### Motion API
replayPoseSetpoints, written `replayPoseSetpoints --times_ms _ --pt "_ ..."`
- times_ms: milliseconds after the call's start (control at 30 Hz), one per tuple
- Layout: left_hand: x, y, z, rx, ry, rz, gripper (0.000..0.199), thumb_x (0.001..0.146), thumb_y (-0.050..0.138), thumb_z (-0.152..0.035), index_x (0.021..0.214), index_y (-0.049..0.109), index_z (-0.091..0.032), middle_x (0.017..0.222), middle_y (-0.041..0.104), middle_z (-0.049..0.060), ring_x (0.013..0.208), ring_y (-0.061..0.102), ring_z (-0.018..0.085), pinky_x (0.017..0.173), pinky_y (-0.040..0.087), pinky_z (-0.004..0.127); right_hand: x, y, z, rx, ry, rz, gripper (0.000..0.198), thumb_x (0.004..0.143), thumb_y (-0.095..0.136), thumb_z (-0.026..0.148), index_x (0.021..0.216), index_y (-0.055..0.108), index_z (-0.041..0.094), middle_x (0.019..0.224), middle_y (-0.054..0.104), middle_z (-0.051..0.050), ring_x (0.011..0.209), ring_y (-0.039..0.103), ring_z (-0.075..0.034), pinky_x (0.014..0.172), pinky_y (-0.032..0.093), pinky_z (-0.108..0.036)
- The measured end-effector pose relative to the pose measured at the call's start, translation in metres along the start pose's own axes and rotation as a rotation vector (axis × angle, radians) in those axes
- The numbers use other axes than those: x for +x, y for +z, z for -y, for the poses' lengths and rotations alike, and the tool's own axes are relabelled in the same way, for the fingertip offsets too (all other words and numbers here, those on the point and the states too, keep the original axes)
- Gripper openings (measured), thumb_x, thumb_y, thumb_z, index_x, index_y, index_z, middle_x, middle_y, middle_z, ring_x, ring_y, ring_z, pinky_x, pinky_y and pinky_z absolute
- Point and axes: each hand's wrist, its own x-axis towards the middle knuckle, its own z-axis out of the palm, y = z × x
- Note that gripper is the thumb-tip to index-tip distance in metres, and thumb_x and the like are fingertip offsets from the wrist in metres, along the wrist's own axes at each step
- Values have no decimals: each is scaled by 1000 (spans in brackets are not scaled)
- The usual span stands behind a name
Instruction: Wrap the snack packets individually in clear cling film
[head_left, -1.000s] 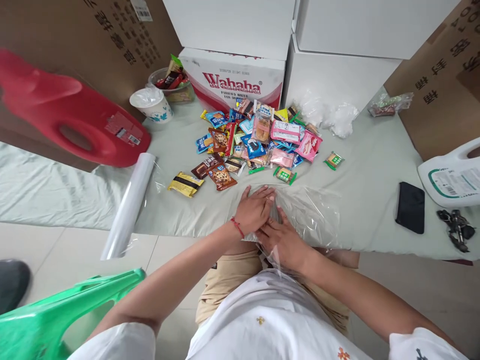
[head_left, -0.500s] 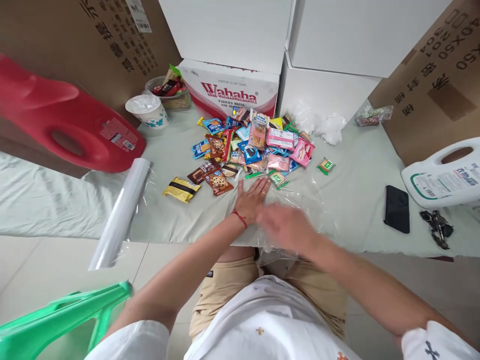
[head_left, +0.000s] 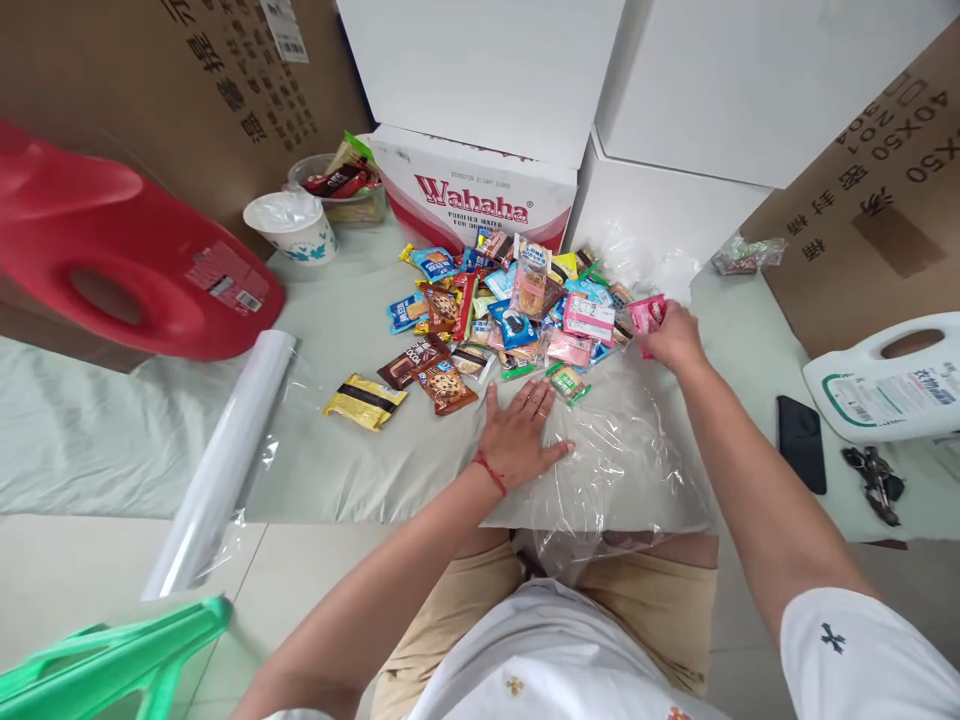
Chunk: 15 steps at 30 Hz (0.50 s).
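Note:
My left hand (head_left: 519,436) lies flat with spread fingers on the table edge, pressing on a sheet of clear plastic (head_left: 630,460) that hangs over the front. Its fingertips are close to a green-ended snack packet (head_left: 568,383). My right hand (head_left: 675,338) pinches a pink snack packet (head_left: 646,318) at the right side of the pile. In the pile are a pink-and-white packet (head_left: 589,318), a blue cookie packet (head_left: 514,325), and brown cookie packets (head_left: 445,384) with several others. A yellow packet with a black band (head_left: 364,401) lies apart at the left.
A roll of clear film (head_left: 225,460) overhangs the left edge, near a red jug (head_left: 142,260). A paper cup (head_left: 294,228) and a snack tub (head_left: 360,190) stand behind. White boxes (head_left: 480,80) back the pile. At right are a phone (head_left: 800,445), keys (head_left: 874,485) and a white jug (head_left: 892,380).
My right hand has moved from beside my left hand out to the right and taken hold of the pink packet, shifting it right. My left hand stays flat, its thumb now visible.

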Motion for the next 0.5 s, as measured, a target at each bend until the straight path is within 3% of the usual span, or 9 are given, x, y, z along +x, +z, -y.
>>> replayPoseSetpoints --times_ms 100,200,267,367,500 --pt "0 -1 0 -10 7 -9 81 94 41 -71 159 32 -25 168 28 9 154 25 33 121 -11 71 6 -15 8 -63 -192 -91 80 80 73 32 148 39 10 140 52 -24 126 44 -36 104 38 -46" --pt "0 -2 -1 -17 2 -7 81 94 42 -71 160 32 -26 168 28 9 154 26 33 121 -11 71 23 -3 35 -148 -372 128 95 72 80 31 154 35 14 146 48 -21 132 41 -39 105 38 -48" --pt "1 -3 -1 -16 -1 -2 81 93 43 -71 160 32 -26 168 28 9 154 26 34 121 -10 72 35 11 48 -190 -353 243 102 68 83 37 155 34 14 143 48 -23 131 42 -41 101 42 -49" --pt "1 -3 -2 -1 -12 9 83 92 44 -73 160 32 -26 167 30 9 155 23 36 121 -6 72 44 18 45 -206 -347 279 98 66 83 38 151 39 15 137 50 -22 126 46 -40 96 45 -46" --pt "1 -2 -2 17 -17 6 82 93 41 -72 160 32 -26 167 31 10 155 23 36 121 -5 73 25 -19 14 -173 -295 261 94 63 85 37 145 47 15 126 56 -17 111 55 -36 92 46 -40"
